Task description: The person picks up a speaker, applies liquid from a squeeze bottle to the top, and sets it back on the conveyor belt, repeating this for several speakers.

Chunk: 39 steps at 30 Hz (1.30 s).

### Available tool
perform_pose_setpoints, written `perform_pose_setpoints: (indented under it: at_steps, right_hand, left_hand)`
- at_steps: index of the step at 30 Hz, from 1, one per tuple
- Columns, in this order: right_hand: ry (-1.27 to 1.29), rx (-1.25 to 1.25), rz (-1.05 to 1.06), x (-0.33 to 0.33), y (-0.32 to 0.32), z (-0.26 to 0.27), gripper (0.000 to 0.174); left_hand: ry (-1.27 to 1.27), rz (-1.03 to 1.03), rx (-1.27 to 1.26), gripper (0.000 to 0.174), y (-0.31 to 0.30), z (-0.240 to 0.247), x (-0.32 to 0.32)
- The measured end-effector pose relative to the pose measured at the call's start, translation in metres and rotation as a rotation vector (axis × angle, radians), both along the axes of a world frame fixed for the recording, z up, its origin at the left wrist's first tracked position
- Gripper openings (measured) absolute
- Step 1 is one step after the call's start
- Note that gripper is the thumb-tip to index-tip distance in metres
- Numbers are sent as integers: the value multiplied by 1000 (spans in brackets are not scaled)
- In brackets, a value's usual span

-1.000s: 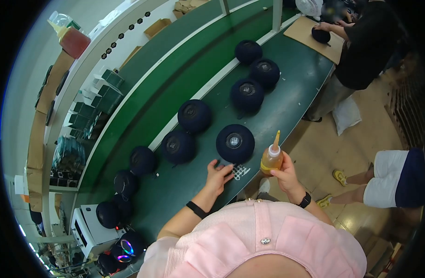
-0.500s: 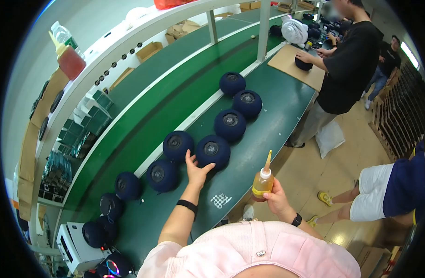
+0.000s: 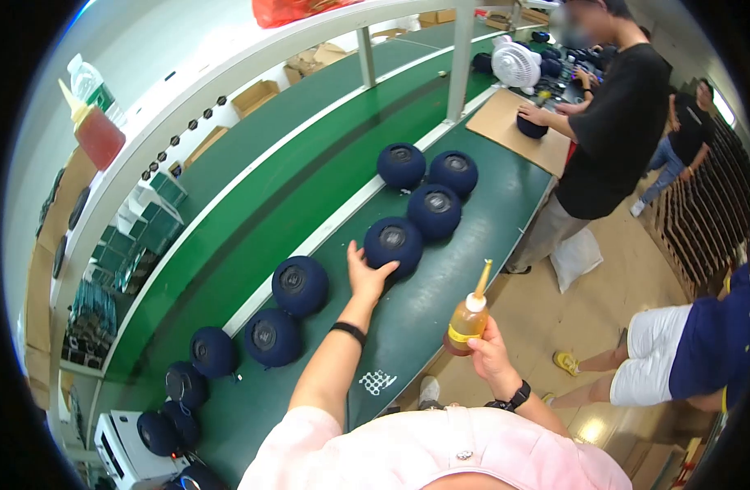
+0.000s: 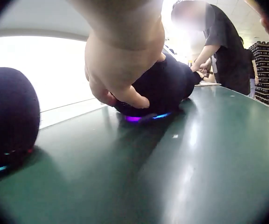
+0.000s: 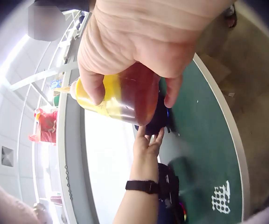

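My left hand (image 3: 367,276) is on the near side of a round dark blue speaker (image 3: 394,242), thumb and fingers spread around it. In the left wrist view that speaker (image 4: 160,88) stands on the green table, purple and blue light at its base, with the fingers against its side. My right hand (image 3: 491,353) grips a squeeze bottle (image 3: 465,327) of amber liquid with a yellow band, its nozzle pointing up, beyond the table edge. In the right wrist view the bottle (image 5: 125,93) sits between thumb and fingers.
More dark speakers (image 3: 300,286) stand in a line on the green table (image 3: 424,302). White mesh (image 3: 377,382) lies near the front edge. A white box (image 3: 126,445) is at lower left. A person in black (image 3: 616,122) works at a cardboard sheet (image 3: 506,122); a white fan (image 3: 515,64) stands beyond.
My left hand has reached from near the mesh to the speaker, which has moved away up the table toward the others. My right hand still holds the bottle. The head view has shifted.
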State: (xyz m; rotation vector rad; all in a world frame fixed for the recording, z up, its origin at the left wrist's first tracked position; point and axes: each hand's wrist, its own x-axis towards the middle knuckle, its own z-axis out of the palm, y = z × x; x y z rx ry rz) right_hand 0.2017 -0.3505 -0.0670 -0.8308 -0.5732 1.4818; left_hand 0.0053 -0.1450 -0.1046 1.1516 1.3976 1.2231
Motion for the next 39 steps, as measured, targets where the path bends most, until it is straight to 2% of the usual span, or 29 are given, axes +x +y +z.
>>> perform_pose_setpoints:
  at_steps: [2, 5, 7, 8, 9, 10, 12, 14, 15, 16, 17, 18, 20, 21, 23, 24, 25, 26, 28, 30, 31, 33, 35, 36, 38, 39]
  right_hand:
    - [-20, 30, -54, 7, -2, 1, 65]
    - [-23, 3, -76, 14, -8, 5, 66]
    - [-57, 25, -116, 20, -12, 0, 66]
    - [-80, 41, -107, 22, -14, -4, 67]
    - [-65, 16, -72, 24, -15, -8, 68]
    - [-57, -11, -41, 23, -16, -8, 70]
    - [-52, 2, 101, 14, -9, -2, 71]
    - [-51, 39, 185, 5, -2, 12, 73]
    - [-68, 48, 246, -1, 1, 16, 75]
    - [-85, 63, 300, -8, 5, 21, 76]
    - [-84, 81, 337, -15, 8, 23, 77]
    - [-72, 97, 372, -27, 13, 27, 77]
    - [-60, 168, 480, -50, 20, 35, 77]
    - [-47, 178, 503, -66, 22, 38, 77]
    - [-9, 153, 512, -101, 21, 51, 79]
    - [20, 116, 506, -120, 20, 55, 81]
    - [19, 123, 524, -136, 19, 57, 81]
    - [34, 123, 573, -151, 17, 57, 81]
    - [50, 122, 625, -180, 13, 57, 80]
    - [70, 101, 690, -204, 7, 57, 76]
    - [57, 124, 714, -213, 5, 56, 74]
    - [50, 95, 723, -225, -2, 58, 74]
    - [4, 96, 752, -226, -3, 62, 76]
    - [-5, 91, 728, -225, -3, 65, 76]
    - [-61, 100, 706, -218, -9, 69, 79]
    - [-51, 80, 675, -212, -11, 66, 81]
  left_hand:
    - [111, 27, 40, 108, 21, -4, 23]
    - [122, 40, 99, 105, 60, -17, 55]
    - [134, -22, 200, 106, 71, 2, 67]
    - [50, 21, 184, 105, 76, 2, 73]
    - [12, -10, 184, 101, 65, 27, 67]
    - [56, -4, 197, 91, 56, 31, 63]
    - [283, -97, 379, 80, 22, 32, 32]
    - [505, -148, 512, 69, -50, 80, -43]
    - [509, -117, 557, 65, -78, 92, -88]
    - [605, 40, 567, 59, -109, 104, -132]
    - [609, 211, 443, 52, -138, 109, -177]
    - [615, 444, 273, 48, -172, 109, -223]
    - [757, 1005, 126, 45, -239, 88, -319]
    - [757, 1241, 130, 48, -276, 73, -368]
    - [798, 1497, -21, 58, -346, 77, -441]
    - [574, 1600, 120, 58, -376, 46, -496]
    - [207, 1729, -9, 65, -375, 112, -464]
    - [-76, 1752, -38, 75, -392, 100, -499]
    - [-605, 1539, -121, 83, -400, 102, -529]
    - [-667, 1473, -168, 83, -386, 87, -552]
    - [-660, 1368, -98, 81, -382, 82, -560]
    - [-655, 1415, -66, 77, -383, 63, -582]
    - [-648, 1509, 21, 73, -374, 79, -555]
    - [-547, 1477, 27, 74, -377, 78, -537]
    - [-465, 1348, 62, 82, -378, 102, -474]
    - [-498, 1193, 60, 85, -382, 103, -451]
